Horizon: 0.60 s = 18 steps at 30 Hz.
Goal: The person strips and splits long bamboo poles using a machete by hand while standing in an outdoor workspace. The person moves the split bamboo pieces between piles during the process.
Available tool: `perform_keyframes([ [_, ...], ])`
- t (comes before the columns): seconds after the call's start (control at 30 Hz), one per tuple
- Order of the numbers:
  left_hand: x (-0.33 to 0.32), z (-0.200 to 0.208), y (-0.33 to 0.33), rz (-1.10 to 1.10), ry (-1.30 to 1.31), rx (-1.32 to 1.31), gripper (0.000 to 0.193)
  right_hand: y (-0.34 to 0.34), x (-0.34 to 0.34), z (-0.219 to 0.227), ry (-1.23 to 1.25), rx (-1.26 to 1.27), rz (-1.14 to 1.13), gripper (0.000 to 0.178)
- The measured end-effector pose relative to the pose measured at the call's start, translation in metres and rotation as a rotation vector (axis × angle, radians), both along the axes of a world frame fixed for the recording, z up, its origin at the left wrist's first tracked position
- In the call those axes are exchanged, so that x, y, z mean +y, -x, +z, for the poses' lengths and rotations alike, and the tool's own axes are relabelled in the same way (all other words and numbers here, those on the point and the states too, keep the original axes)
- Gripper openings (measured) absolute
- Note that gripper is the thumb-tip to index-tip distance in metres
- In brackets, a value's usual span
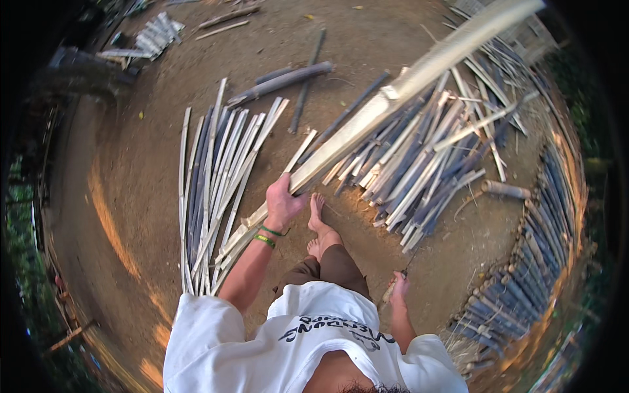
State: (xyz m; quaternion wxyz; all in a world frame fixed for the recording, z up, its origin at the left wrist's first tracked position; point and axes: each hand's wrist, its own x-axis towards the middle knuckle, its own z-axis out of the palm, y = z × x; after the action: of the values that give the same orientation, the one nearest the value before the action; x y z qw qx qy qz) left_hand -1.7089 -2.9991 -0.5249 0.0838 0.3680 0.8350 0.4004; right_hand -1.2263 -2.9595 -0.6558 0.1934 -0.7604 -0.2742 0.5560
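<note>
My left hand (283, 202) is closed around a long split bamboo piece (357, 128), pale on its inner face. The piece slants from beside my left arm up to the far right, with a node partway along it. Low at my right side, my right hand (398, 289) grips a knife (404, 270); its thin dark blade points away from me and is hard to make out. Left of my left hand lies a fan of narrow bamboo strips (213, 170), some pale side up, some dark.
A heap of split bamboo (419, 157) lies ahead to the right. Short bamboo poles (517, 288) are stacked along the right. Two dark poles (282, 84) rest on the dirt ground (157, 124) ahead. Pale pieces (157, 34) lie far left. My bare feet (316, 208) are between strips and heap.
</note>
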Motion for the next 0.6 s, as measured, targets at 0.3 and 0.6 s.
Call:
perform_keyframes([
  [0.3, -0.008, 0.088, -0.152, -0.127, -0.207, 0.07, 0.032, -0.245, -0.177, 0.047, 0.152, -0.291, -0.303, 0.021],
  [0.6, 0.057, 0.138, -0.332, -0.238, -0.271, 0.188, 0.03, -0.393, -0.231, 0.035, 0.149, -0.204, -0.592, 0.022],
])
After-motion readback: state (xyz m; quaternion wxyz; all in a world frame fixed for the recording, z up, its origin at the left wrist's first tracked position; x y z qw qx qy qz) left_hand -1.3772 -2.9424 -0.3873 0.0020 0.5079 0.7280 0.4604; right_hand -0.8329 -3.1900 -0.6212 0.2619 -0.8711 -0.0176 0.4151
